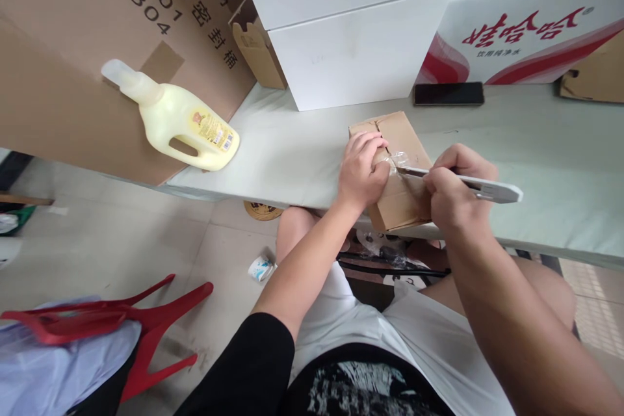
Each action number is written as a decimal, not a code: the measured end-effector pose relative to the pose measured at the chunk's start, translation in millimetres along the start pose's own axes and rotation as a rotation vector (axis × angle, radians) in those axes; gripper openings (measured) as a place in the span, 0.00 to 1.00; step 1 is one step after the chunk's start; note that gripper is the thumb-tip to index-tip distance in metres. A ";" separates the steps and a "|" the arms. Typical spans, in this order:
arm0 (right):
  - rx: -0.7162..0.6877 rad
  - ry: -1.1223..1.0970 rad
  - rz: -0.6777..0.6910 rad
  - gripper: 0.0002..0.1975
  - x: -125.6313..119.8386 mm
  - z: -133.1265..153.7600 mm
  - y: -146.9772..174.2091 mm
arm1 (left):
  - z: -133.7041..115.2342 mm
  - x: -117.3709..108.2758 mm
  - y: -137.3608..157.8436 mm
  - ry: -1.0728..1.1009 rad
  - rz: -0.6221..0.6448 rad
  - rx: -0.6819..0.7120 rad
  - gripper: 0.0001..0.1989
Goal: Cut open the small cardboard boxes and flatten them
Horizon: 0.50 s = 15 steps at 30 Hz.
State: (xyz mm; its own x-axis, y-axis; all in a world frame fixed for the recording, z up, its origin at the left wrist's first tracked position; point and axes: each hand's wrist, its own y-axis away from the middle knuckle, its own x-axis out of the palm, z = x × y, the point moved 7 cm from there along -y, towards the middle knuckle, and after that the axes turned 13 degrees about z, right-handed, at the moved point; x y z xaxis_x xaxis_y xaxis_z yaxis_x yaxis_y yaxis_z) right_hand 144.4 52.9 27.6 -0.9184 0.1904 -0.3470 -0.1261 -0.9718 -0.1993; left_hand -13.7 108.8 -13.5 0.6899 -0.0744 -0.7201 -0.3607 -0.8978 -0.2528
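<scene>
A small brown cardboard box [407, 136] rests on the cloth-covered table near its front edge, with clear tape [400, 158] wrinkled along its top seam. My left hand [361, 170] grips the box's left side, its fingers over the top and its thumb beside the seam. Wrapped around a white-handled box cutter [502, 191] is my right hand [458, 192], at the right of the box. The cutter's dark blade reaches left to the taped seam. How deep the tip sits cannot be made out.
A yellow handled bottle [182, 120] stands left, before a large carton [63, 71]. White boxes [355, 52] line the back, with a black phone [448, 93] in front. A red plastic chair [160, 318] and a paper cup [260, 268] are below, on the left.
</scene>
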 end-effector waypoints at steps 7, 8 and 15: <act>-0.032 -0.075 -0.043 0.07 -2.4 -1.5 1.4 | 1.3 0.7 0.1 0.010 -0.012 0.012 0.12; -0.032 -0.086 -0.044 0.07 -2.4 -1.5 1.6 | 1.6 0.9 0.1 0.010 -0.012 0.015 0.12; -0.125 -0.214 -0.120 0.08 -6.4 -1.1 6.4 | 2.7 0.8 0.2 0.012 -0.014 0.027 0.13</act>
State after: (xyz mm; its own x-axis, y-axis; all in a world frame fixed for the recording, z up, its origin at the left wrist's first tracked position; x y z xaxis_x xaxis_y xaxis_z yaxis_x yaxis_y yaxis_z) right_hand 149.9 45.6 27.6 -0.9597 0.2562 -0.1153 -0.2035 -0.9168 -0.3437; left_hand -15.0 109.8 -15.8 0.7026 -0.0672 -0.7084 -0.3673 -0.8869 -0.2802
